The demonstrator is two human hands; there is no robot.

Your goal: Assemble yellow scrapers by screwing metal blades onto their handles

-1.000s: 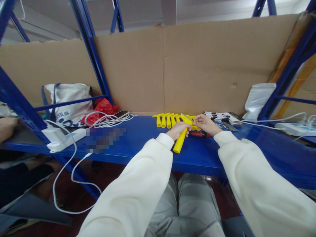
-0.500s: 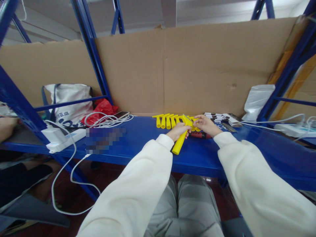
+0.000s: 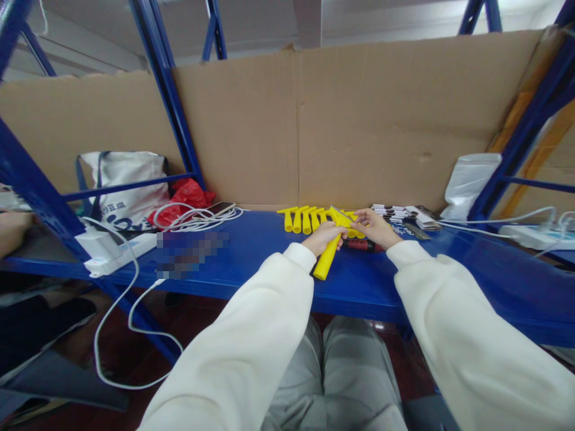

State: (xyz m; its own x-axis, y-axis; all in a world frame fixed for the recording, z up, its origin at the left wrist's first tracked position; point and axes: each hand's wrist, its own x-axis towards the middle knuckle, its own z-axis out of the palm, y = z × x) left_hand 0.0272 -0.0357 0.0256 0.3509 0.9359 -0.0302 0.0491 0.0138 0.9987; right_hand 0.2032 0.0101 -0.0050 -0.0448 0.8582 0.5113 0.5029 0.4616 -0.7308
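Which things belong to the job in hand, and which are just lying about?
Likely in use:
- yellow piece in the left hand, right hand at its top
- row of yellow pieces

Likely lying about:
- white tote bag
- red plastic bag
- coiled white cable

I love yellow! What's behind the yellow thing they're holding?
Behind the held piece lie more yellow pieces. The left hand and right hand hide some, so I can't count.

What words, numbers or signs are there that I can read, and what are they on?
"豆腐" on the white bag; the mark before it is partly hidden.
Big blue lettering below it: cut off by folds, can't be read.
Black-and-white papers: printing too small to read.
Yellow piece being held: no words show.
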